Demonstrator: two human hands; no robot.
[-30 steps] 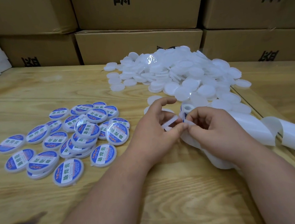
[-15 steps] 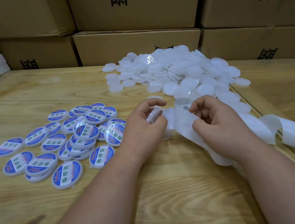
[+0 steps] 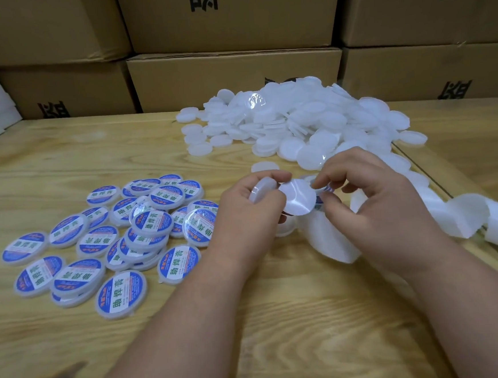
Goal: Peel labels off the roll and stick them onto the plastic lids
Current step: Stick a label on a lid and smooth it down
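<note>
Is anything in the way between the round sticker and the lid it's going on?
Nothing visible. The right hand pinches the sticker right beside the blank lid that the left hand holds, with nothing between them.

Labelled lids (image 3: pixel 122 294): I see blue rims, white centre band, green characters. Unlabelled lid pile (image 3: pixel 296 125): translucent white. Peeled label (image 3: pixel 297 198): pale white back facing me. Backing strip (image 3: pixel 464 216): white. Table (image 3: pixel 60 150): light wood grain, dark knot. Boxes (image 3: pixel 233 76): brown, black print.
</note>
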